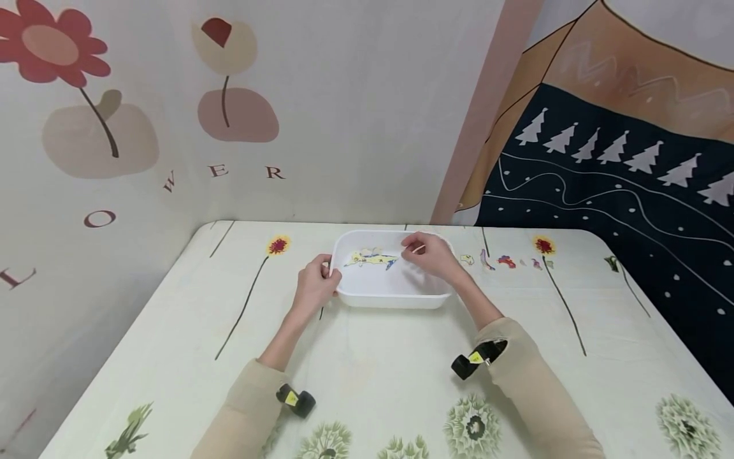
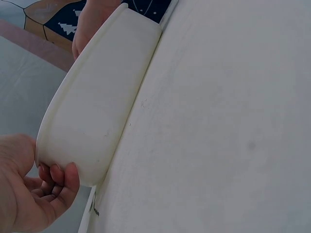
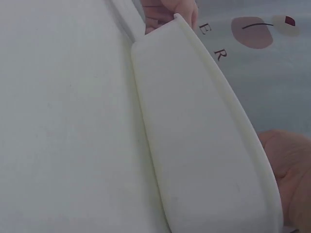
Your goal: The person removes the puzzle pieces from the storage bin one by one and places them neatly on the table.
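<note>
A white plastic basin (image 1: 395, 301) stands on the table, and a flat yellow-and-blue patterned figure (image 1: 371, 258) lies inside it. My left hand (image 1: 315, 280) grips the basin's left rim; in the left wrist view its curled fingers (image 2: 57, 174) press the outer wall. Over the basin's right side, my right hand (image 1: 431, 256) pinches a small pale piece (image 1: 420, 248), too small to make out. In the right wrist view the basin wall (image 3: 194, 131) hides the fingertips of the right hand (image 3: 289, 170).
Several small colourful flat pieces (image 1: 507, 262) lie in a row on the table right of the basin. The table is covered by a flower-printed cloth (image 1: 367, 370). Printed curtains (image 1: 355, 115) hang behind the table's far edge.
</note>
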A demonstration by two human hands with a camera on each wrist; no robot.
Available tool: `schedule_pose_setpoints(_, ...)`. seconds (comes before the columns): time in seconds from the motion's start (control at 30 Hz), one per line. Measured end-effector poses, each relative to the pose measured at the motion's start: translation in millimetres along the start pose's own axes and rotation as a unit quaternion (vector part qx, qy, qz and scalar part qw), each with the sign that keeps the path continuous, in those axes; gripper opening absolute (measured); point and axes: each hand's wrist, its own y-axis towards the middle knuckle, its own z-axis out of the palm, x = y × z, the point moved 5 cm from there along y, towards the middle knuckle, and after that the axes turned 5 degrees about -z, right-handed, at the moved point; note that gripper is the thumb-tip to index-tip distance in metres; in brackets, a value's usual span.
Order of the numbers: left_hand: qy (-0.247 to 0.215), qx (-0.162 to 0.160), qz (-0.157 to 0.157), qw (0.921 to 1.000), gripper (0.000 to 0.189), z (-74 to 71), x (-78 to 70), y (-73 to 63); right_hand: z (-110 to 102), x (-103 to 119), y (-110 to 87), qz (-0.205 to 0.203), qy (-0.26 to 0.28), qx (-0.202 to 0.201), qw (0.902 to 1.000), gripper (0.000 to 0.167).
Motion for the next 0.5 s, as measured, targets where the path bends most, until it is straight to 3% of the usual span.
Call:
schedule_pose_setpoints(0.33,0.0,0.0,0.007,1.0,0.04,-0.4,-1.1,0.5,27.0,5.3,15.7,-0.007,-0.002,0.043,0.9991,0.029)
schedule_pose_setpoints(0.5,0.001,-0.003,0.005,1.0,0.039,-0.3,0.0,0.3,35.2,6.8,22.1,-0.016,-0.027,0.058,0.9978,0.032)
